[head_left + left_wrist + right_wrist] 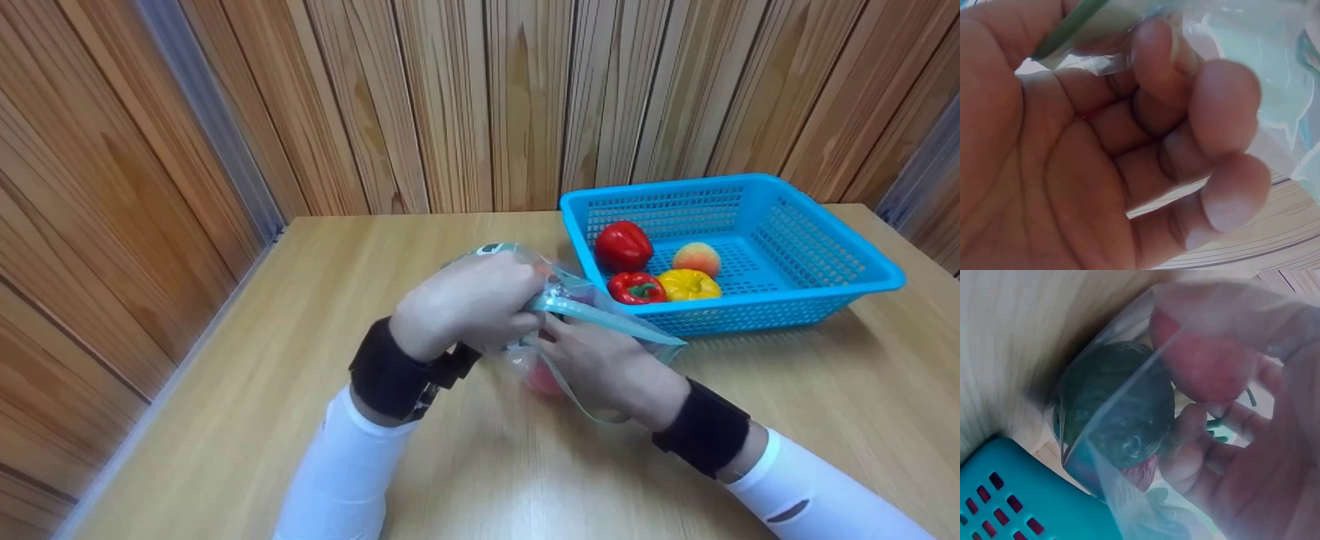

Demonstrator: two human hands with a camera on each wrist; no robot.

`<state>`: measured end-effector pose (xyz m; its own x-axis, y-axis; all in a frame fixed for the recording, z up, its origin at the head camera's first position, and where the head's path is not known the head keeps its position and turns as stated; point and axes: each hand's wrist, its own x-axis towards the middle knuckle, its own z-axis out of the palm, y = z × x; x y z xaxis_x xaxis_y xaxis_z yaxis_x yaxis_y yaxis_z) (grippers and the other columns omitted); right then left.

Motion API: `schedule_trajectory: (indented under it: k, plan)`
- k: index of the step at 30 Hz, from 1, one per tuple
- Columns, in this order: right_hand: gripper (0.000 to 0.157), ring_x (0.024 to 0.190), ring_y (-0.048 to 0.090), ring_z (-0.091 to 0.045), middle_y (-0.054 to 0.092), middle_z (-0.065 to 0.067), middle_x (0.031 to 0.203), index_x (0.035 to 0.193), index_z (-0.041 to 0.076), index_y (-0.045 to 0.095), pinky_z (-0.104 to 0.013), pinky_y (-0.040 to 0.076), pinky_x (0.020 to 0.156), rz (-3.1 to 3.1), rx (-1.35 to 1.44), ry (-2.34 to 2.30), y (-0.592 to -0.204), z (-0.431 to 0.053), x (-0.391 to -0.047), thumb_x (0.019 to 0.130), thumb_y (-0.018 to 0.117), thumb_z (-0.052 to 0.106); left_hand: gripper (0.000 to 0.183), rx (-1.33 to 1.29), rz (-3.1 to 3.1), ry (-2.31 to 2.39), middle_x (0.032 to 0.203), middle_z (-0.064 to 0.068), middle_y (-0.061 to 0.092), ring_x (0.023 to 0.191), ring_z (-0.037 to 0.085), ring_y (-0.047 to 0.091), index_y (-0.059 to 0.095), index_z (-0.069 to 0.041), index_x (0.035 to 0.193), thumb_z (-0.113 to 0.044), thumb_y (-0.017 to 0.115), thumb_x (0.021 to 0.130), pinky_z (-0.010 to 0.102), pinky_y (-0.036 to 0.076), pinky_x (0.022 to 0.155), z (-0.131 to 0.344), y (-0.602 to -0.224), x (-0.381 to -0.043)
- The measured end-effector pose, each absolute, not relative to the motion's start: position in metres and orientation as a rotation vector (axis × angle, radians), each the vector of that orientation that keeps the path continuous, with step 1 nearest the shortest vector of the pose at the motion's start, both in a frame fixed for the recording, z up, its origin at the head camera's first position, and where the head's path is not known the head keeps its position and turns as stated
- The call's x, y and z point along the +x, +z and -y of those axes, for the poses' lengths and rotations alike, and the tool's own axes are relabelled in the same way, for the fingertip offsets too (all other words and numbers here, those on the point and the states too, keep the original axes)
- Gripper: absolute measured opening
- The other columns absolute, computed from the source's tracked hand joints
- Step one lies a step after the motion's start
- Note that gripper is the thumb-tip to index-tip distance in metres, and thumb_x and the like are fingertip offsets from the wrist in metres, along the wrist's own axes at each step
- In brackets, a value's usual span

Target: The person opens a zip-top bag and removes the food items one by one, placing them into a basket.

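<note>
A clear zip-top plastic bag (611, 319) with green print stands on the table, its mouth tilted toward the right. My left hand (480, 300) grips the bag's rim; in the left wrist view its fingers (1224, 107) curl beside the film. My right hand (600, 364) reaches inside through the mouth. In the right wrist view, the right hand's fingers (1185, 461) are loosely bent, with a gap between them. Close by the fingertips lie a round red fruit (1202, 360) and a large dark green vegetable (1117, 402). Something purplish (1143, 472) shows beneath the green one.
A blue perforated basket (795, 296) stands at the back right, next to the bag. Inside it are a red bell pepper (624, 246), another red pepper (636, 288), a peach (697, 259) and a yellow pumpkin-shaped vegetable (688, 285). Wood panelling (450, 105) rises behind the table (300, 360).
</note>
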<state>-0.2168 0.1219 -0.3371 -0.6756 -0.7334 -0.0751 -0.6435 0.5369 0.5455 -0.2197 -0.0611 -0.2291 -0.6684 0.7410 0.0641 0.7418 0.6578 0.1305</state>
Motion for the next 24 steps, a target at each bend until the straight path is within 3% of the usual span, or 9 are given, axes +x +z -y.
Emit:
schedule_trajectory:
  k: [3, 7, 13, 19, 24]
  plan:
    - [0.097, 0.129, 0.044, -0.026, 0.046, -0.011, 0.148, 0.138, 0.011, 0.044, -0.035, 0.057, 0.088, 2.589, 1.159, -0.753, -0.336, -0.125, -0.220, 0.057, 0.095, 0.027, 0.009, -1.276, 2.843, -0.215, 0.080, 0.001, 0.049, 0.073, 0.017, 0.051, 0.063, -0.009, 0.093, -0.013, 0.055, 0.094, 0.026, 0.043, 0.061, 0.062, -0.228, -0.220]
    - [0.110, 0.135, 0.040, -0.029, 0.040, -0.010, 0.154, 0.150, 0.011, 0.034, -0.044, 0.054, 0.096, 2.574, 1.116, -0.620, -0.333, -0.128, -0.223, 0.060, 0.094, 0.031, 0.013, -1.262, 2.825, -0.199, 0.077, 0.000, 0.044, 0.071, 0.017, 0.047, 0.055, -0.010, 0.078, -0.011, 0.055, 0.091, 0.027, 0.039, 0.060, 0.063, -0.227, -0.220]
    - [0.093, 0.120, 0.052, -0.028, 0.055, -0.012, 0.135, 0.139, 0.008, 0.040, -0.037, 0.056, 0.088, 2.442, 1.159, -0.422, -0.327, -0.134, -0.221, 0.065, 0.090, 0.033, 0.012, -1.261, 2.817, -0.288, 0.077, -0.001, 0.044, 0.070, 0.015, 0.047, 0.054, -0.012, 0.080, -0.010, 0.053, 0.091, 0.026, 0.039, 0.061, 0.065, -0.227, -0.221]
    - [0.086, 0.107, 0.058, -0.024, 0.060, -0.008, 0.121, 0.134, 0.010, 0.042, -0.032, 0.057, 0.083, 2.402, 1.178, 0.009, -0.304, -0.138, -0.211, 0.066, 0.091, 0.028, 0.008, -1.246, 2.795, -0.315, 0.079, -0.002, 0.047, 0.073, 0.015, 0.049, 0.057, -0.013, 0.082, -0.010, 0.054, 0.088, 0.026, 0.040, 0.062, 0.067, -0.226, -0.221]
    - [0.071, 0.086, 0.065, -0.019, 0.067, -0.007, 0.103, 0.120, 0.006, 0.051, -0.031, 0.059, 0.076, 2.351, 1.235, 0.139, -0.279, -0.144, -0.195, 0.067, 0.090, 0.033, 0.017, -1.175, 2.809, -0.269, 0.090, -0.002, 0.058, 0.079, 0.015, 0.054, 0.067, -0.014, 0.103, -0.014, 0.057, 0.089, 0.028, 0.047, 0.066, 0.067, -0.225, -0.221]
